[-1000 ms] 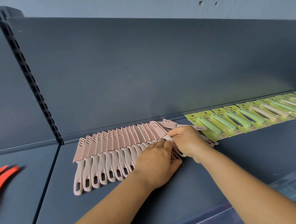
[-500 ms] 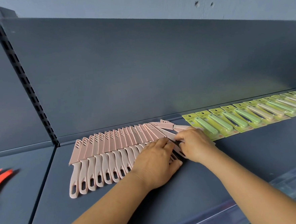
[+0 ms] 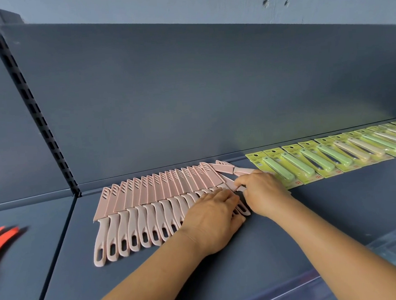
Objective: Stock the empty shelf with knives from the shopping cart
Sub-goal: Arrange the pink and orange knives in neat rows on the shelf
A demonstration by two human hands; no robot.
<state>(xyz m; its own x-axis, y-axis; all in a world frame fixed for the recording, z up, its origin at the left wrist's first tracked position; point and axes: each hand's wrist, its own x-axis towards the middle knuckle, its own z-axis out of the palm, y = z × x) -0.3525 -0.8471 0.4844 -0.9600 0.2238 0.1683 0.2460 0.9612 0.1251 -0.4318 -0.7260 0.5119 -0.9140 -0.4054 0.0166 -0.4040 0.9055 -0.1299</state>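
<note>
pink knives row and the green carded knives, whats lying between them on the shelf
In the head view, a few loose pink knives lie skewed there, with the right hand on them. The left hand rests on the pink row; green packs start just beyond.

Only legible print: red "GR" logo at the bottom edge of the yellow-green blister cards [image 3: 310,163], row at 3 o'clock on the shelf [image 3: 292,237]. Visible on a couple of the nearest cards. Small dark header text at card tops, too small to read. Pink knives [image 3: 149,200]: no markings readable.
</note>
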